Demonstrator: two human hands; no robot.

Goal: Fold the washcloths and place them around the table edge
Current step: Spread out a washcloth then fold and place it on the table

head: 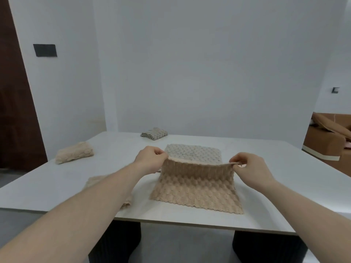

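Note:
A beige textured washcloth (197,186) is lifted by its far edge over the white table (266,186), while its near edge lies on the tabletop. My left hand (150,158) pinches the far left corner and my right hand (247,166) pinches the far right corner. Behind it a grey washcloth (193,153) lies flat and spread out. Another beige washcloth (106,185) lies to the left, partly hidden under my left forearm. A folded beige washcloth (74,152) sits at the left edge, and a folded grey one (154,133) at the far edge.
A brown door (13,111) stands at the left, beyond the table. An open cardboard box (330,141) sits at the right, past the table's right edge. The table's dark legs (266,247) show below its front edge.

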